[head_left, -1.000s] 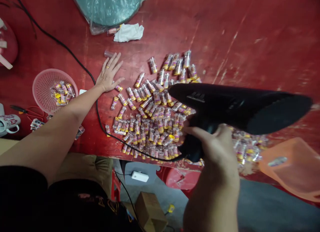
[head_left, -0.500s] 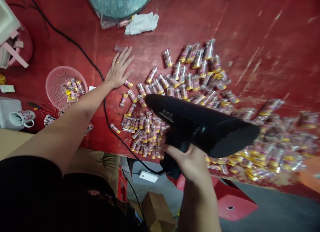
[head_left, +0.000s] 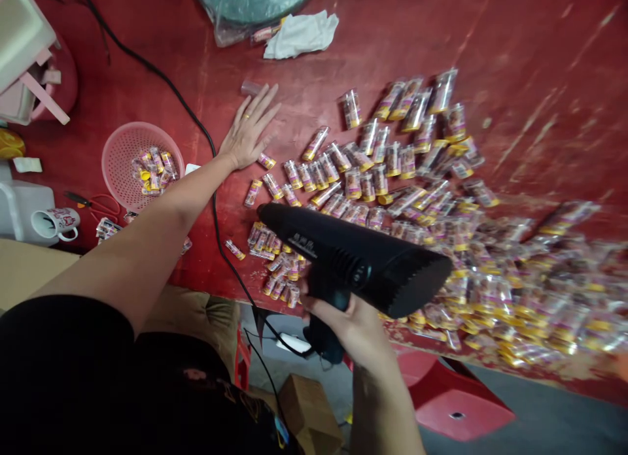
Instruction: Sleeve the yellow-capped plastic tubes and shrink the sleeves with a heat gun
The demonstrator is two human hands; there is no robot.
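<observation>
My right hand (head_left: 356,327) is wrapped round the handle of a black heat gun (head_left: 338,249), which looks like a hair dryer; its narrow nozzle points left, over the small tubes. On the red table (head_left: 392,23) my left hand (head_left: 248,131) lies flat with fingers spread. A clear empty-looking tube (head_left: 251,87) is just beyond its fingertips, and a small labelled tube (head_left: 266,161) lies by its thumb. Many clear tubes with yellow ends (head_left: 377,144) cover the table's middle and right. The heat gun hides part of them.
A pink colander (head_left: 110,157) holds several tubes. Red-handled scissors (head_left: 105,206) and a white mug (head_left: 53,223) are at left. A black cord (head_left: 213,213) crosses the table. A white cloth (head_left: 301,35) lies near a bagged teal round object (head_left: 255,0). Red stools (head_left: 456,403) stand below.
The heat gun has moved left and slightly down over the tubes in my right hand. My left hand stays flat at the same place on the table; the whole view has shifted slightly.
</observation>
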